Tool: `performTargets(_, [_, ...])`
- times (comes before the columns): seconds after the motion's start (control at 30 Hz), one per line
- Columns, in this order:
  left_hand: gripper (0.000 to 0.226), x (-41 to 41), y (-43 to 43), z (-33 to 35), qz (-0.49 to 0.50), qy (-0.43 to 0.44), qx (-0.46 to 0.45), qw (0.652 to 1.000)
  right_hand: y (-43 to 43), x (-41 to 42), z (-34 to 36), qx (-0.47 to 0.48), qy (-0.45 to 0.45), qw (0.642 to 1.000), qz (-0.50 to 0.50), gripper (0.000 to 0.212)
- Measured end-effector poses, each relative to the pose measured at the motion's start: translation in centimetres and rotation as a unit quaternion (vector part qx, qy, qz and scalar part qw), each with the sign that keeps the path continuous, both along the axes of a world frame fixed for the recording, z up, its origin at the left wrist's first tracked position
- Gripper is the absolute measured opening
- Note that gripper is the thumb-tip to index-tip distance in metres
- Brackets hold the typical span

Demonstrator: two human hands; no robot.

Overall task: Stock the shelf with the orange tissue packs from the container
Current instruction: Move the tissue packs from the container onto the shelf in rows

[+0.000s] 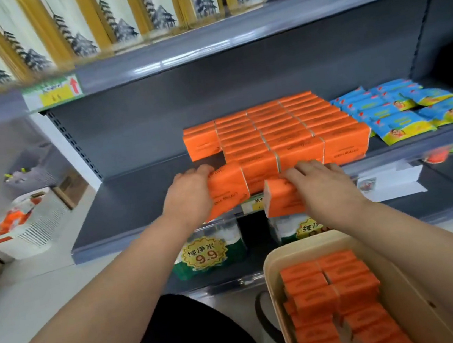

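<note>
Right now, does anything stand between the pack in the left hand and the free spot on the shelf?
Nothing visible. The left hand holds its orange pack right before the bare gap in the leftmost row.

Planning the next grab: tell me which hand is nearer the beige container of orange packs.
Right. The right hand grips a pack just above the far rim of the container; the left hand holds another pack farther left.
</note>
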State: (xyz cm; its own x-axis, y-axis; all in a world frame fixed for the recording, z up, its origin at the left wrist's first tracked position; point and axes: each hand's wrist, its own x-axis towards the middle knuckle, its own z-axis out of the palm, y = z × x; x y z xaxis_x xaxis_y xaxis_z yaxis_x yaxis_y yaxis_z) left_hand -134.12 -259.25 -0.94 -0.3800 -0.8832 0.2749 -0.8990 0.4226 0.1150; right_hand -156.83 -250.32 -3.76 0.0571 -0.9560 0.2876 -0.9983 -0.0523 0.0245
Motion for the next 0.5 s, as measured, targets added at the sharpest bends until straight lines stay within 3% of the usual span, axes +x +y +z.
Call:
performTargets(0.17, [0.049, 3.0, -5.3, 2.6, 0.077, 0.011, -0.011, 0.997, -5.4, 1.3, 4.4, -0.106, -0.009, 0.994, 0.0, 0.056])
performTargets(0.5, [0.05, 1.0, -16.6, -0.1, 0.117, 0.006, 0.05, 0.992, -16.3, 0.9, 6.1, -0.101, -0.001, 0.994, -0.039, 0.055])
